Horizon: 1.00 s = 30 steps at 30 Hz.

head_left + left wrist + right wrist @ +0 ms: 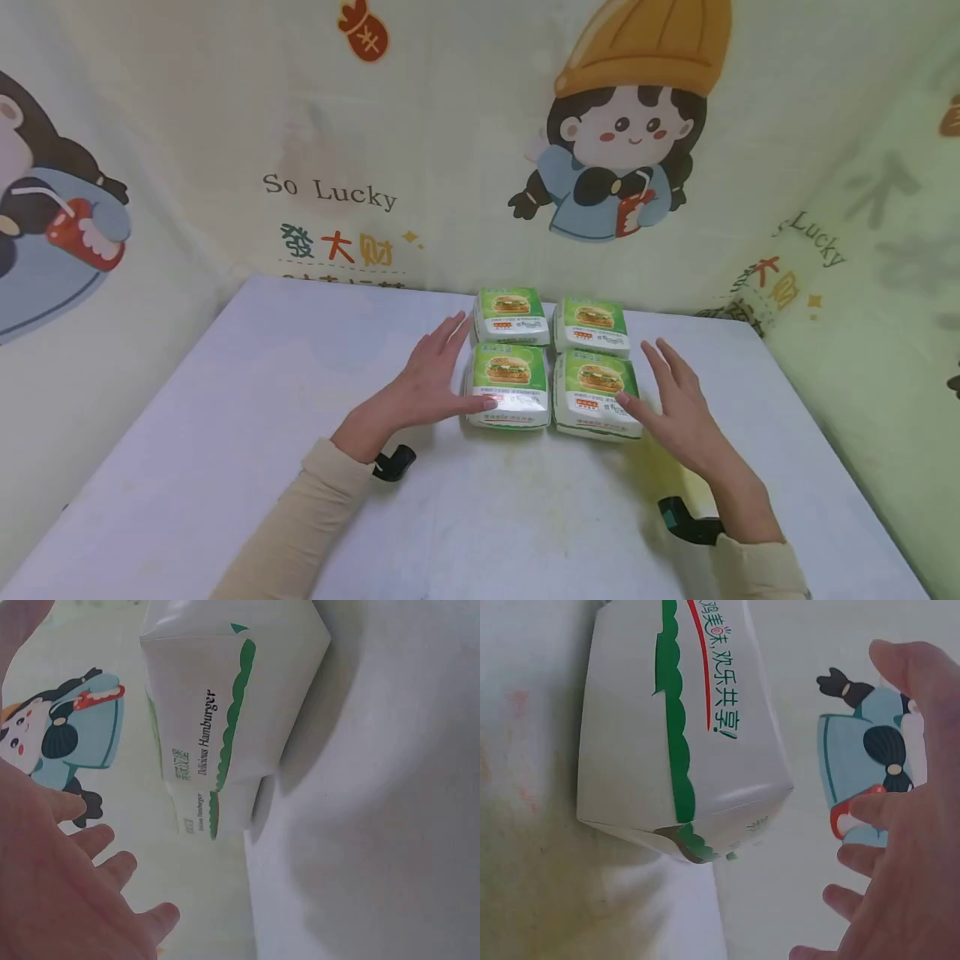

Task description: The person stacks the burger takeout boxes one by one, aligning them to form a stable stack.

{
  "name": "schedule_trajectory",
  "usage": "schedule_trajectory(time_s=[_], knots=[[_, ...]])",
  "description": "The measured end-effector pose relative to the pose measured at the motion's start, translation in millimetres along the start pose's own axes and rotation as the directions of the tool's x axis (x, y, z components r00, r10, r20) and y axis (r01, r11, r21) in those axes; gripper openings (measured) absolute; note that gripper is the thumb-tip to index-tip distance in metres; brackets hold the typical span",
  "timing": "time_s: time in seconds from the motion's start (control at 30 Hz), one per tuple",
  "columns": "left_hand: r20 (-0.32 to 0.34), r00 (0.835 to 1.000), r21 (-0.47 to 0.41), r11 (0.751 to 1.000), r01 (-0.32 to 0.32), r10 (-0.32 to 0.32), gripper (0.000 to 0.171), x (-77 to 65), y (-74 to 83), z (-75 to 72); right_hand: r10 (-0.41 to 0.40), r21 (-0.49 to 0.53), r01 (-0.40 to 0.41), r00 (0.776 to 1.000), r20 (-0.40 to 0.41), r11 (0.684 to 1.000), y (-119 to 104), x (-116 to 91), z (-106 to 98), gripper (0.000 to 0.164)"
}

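Several green-and-white hamburger boxes stand in two rows on the white table: a front left box (512, 387), a front right box (597, 393), a back left box (512, 315) and a back right box (592, 327). My left hand (425, 379) is at the left of the group, fingers spread, its thumb over the front left box's near side. My right hand (678, 408) is on the right, fingers extended, thumb over the front right box. In both wrist views the fingers are apart from the box sides (225, 712) (675, 735). Neither hand grips anything.
The white table (300, 500) carries the boxes near its back edge. A printed cloth (450, 167) with cartoon figures hangs behind and at both sides. A black wrist mount (690, 523) shows under the right wrist, another (395, 463) by the left.
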<state>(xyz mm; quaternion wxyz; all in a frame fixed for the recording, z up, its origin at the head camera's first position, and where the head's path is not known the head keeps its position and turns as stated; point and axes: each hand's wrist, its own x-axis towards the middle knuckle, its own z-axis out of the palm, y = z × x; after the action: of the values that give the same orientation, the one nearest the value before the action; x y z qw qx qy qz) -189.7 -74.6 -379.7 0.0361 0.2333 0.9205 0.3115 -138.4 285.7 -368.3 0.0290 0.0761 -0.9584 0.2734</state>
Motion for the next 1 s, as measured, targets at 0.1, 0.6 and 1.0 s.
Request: schedule_trajectory(time_s=[0.1, 0.6, 1.0], knots=[[-0.01, 1.0, -0.085, 0.996, 0.005, -0.006, 0.121, 0.6, -4.0, 7.1, 0.018, 0.056, -0.019, 1.0, 0.02, 0.998, 2, 3, 5, 0.089], [0.039, 0.999, -0.272, 0.962, 0.018, -0.008, 0.131, 14.2, -15.5, 34.4, 0.025, 0.229, -0.037, 0.998, 0.058, 0.973, 26, 17, 32, 0.095], [0.055, 0.998, -0.284, 0.959, 0.018, -0.003, 0.126, 14.3, -22.0, 37.6, -0.026, 0.276, -0.012, 0.991, 0.134, 0.961, 33, 11, 31, 0.101]])
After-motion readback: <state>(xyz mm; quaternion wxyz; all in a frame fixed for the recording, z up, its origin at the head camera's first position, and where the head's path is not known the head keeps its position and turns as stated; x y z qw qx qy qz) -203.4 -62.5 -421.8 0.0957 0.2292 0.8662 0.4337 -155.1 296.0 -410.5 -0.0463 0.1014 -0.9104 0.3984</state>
